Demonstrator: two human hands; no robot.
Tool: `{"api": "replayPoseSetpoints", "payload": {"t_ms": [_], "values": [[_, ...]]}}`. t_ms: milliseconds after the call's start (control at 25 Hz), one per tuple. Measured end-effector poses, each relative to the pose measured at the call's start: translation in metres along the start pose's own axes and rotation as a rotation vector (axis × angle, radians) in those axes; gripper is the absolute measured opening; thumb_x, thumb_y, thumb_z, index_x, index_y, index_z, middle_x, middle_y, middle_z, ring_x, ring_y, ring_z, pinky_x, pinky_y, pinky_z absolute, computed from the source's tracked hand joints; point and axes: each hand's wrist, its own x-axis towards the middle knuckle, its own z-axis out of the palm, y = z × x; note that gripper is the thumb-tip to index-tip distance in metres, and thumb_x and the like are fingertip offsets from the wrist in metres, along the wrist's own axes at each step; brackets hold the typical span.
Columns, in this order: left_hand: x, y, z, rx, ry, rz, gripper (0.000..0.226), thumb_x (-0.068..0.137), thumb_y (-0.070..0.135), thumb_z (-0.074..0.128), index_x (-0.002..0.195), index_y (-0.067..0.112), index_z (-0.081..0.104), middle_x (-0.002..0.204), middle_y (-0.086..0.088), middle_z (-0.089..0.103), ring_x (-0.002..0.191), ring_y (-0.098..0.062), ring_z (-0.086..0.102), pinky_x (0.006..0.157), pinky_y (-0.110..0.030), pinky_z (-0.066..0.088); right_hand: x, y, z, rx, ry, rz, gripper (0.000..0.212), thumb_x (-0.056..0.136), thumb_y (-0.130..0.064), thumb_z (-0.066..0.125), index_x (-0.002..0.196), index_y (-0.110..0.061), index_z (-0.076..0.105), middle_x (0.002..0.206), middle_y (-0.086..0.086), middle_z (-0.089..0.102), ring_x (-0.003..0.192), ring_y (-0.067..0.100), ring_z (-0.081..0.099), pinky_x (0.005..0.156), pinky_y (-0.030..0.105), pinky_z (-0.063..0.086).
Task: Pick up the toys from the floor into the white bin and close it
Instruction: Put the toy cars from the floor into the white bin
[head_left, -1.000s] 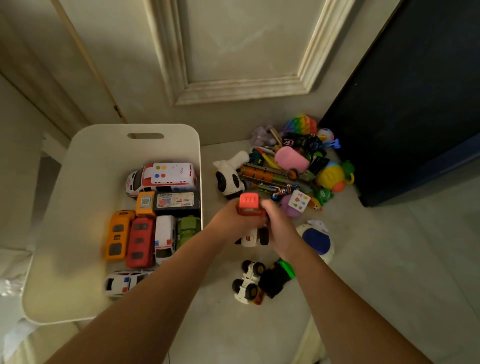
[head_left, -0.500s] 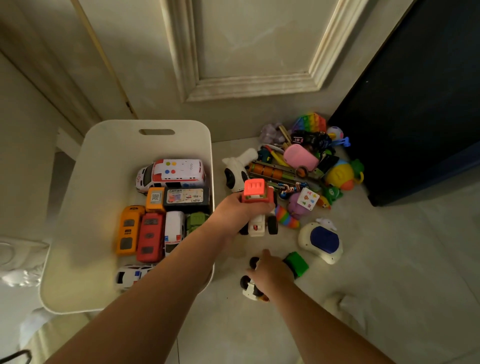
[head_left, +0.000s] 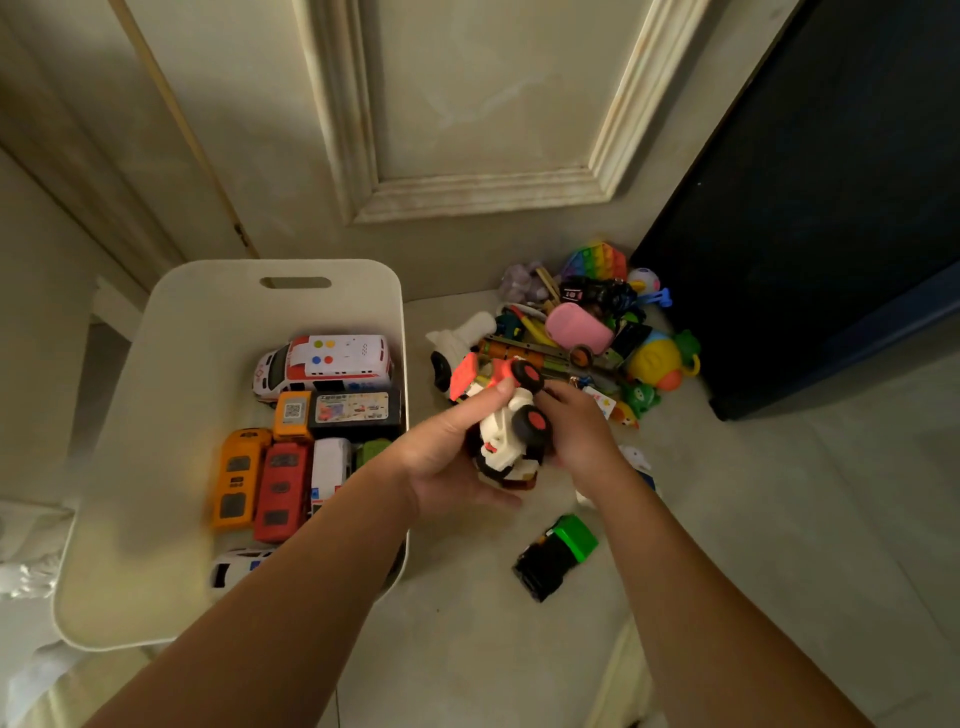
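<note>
The white bin (head_left: 156, 374) stands open on the floor at the left, with several toy vehicles in it, among them an ambulance (head_left: 327, 364), an orange bus (head_left: 236, 478) and a red bus (head_left: 283, 491). Just right of the bin's rim, my left hand (head_left: 441, 462) grips a white toy truck with a red top (head_left: 464, 375). Pressed against it is a white monster truck with red-and-black wheels (head_left: 506, 436), which my right hand (head_left: 582, 436) holds from the right. A green-and-black toy truck (head_left: 558, 556) lies on the floor below my hands.
A pile of mixed toys (head_left: 587, 332) lies on the floor against the door (head_left: 467, 104), next to a dark blue cabinet (head_left: 831, 208). A white-and-blue toy (head_left: 636, 460) shows partly behind my right wrist.
My right hand lifted the white monster truck off the floor and brought it against the red-topped truck in my left hand. The green-and-black truck stayed on the floor.
</note>
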Motion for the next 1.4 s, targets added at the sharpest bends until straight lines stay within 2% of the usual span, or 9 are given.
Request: {"api": "replayPoseSetpoints", "payload": {"t_ms": [160,280,360,640,840,1080,1160,1280,1400], "values": [[-0.003,0.002,-0.006,-0.166,-0.014,0.039,0.057,0.072,0.049,0.067,0.118,0.017,0.067,0.125,-0.019,0.065,0.121,-0.04,0.056,0.097,-0.066,0.041,0.011,0.01,-0.007,0.037,0.006,0.089,0.053,0.095,-0.061,0.031,0.088,-0.029,0.072,0.08,-0.001,0.072,0.077,0.017,0.067,0.07,0.031,0.049],[-0.005,0.006,-0.005,-0.19,-0.038,0.054,0.064,0.071,0.05,0.067,0.125,0.015,0.063,0.127,-0.019,0.063,0.119,-0.04,0.058,0.093,-0.065,0.044,0.029,0.073,-0.016,-0.732,0.11,0.249,0.056,0.096,-0.057,0.035,0.127,-0.014,0.053,0.12,0.012,0.062,0.106,0.028,0.06,0.08,0.034,0.045],[-0.007,0.011,-0.006,-0.173,-0.075,0.076,0.066,0.068,0.053,0.071,0.122,0.016,0.065,0.123,-0.018,0.066,0.112,-0.038,0.063,0.092,-0.064,0.046,0.018,0.124,-0.014,-0.884,0.076,0.416,0.067,0.093,-0.054,0.046,0.143,-0.012,0.033,0.139,0.016,0.045,0.12,0.031,0.052,0.087,0.037,0.046],[-0.024,0.022,-0.028,-0.125,-0.147,0.134,0.068,0.045,0.051,0.088,0.106,0.023,0.075,0.117,-0.013,0.07,0.104,-0.035,0.068,0.089,-0.064,0.048,0.018,0.174,0.004,-0.725,0.084,0.308,0.048,0.092,-0.036,0.059,0.135,-0.018,0.046,0.13,0.015,0.049,0.11,0.028,0.058,0.079,0.029,0.05],[-0.067,0.042,-0.057,-0.132,-0.102,0.261,0.072,0.05,0.055,0.085,0.113,0.022,0.071,0.119,-0.012,0.068,0.105,-0.034,0.067,0.09,-0.064,0.047,0.023,0.082,0.009,-0.203,0.175,0.084,0.011,0.089,-0.028,0.061,0.1,-0.029,0.058,0.111,0.011,0.061,0.096,0.025,0.061,0.087,0.045,0.055],[-0.143,0.049,-0.113,-0.24,0.048,0.408,0.048,0.08,0.055,0.056,0.11,0.022,0.072,0.125,-0.011,0.065,0.112,-0.035,0.062,0.088,-0.06,0.049,-0.028,-0.043,0.051,0.158,0.309,-0.397,0.022,0.088,-0.015,0.058,0.109,-0.022,0.055,0.096,-0.009,0.057,0.087,0.01,0.058,0.071,0.017,0.049],[-0.165,0.048,-0.135,-0.211,0.11,0.425,0.046,0.074,0.054,0.067,0.108,0.024,0.073,0.123,-0.012,0.066,0.109,-0.034,0.065,0.09,-0.059,0.049,-0.032,-0.063,0.082,0.142,0.201,-0.445,0.024,0.086,-0.017,0.064,0.108,-0.018,0.053,0.091,-0.009,0.058,0.082,0.009,0.058,0.064,0.009,0.048],[-0.184,0.046,-0.162,-0.216,0.181,0.428,0.064,0.057,0.052,0.083,0.113,0.024,0.071,0.126,-0.013,0.065,0.114,-0.035,0.063,0.093,-0.059,0.048,-0.02,-0.063,0.14,-0.117,-0.057,-0.328,0.041,0.076,-0.042,0.073,0.107,-0.025,0.052,0.101,-0.003,0.062,0.095,0.017,0.064,0.084,0.034,0.056],[-0.185,0.046,-0.174,-0.26,0.208,0.465,0.047,0.075,0.048,0.068,0.114,0.024,0.069,0.125,-0.013,0.066,0.115,-0.036,0.062,0.094,-0.061,0.046,-0.004,-0.041,0.191,-0.341,-0.218,-0.233,0.045,0.081,-0.036,0.074,0.116,-0.023,0.05,0.116,0.0,0.059,0.105,0.021,0.06,0.09,0.042,0.054]]}}
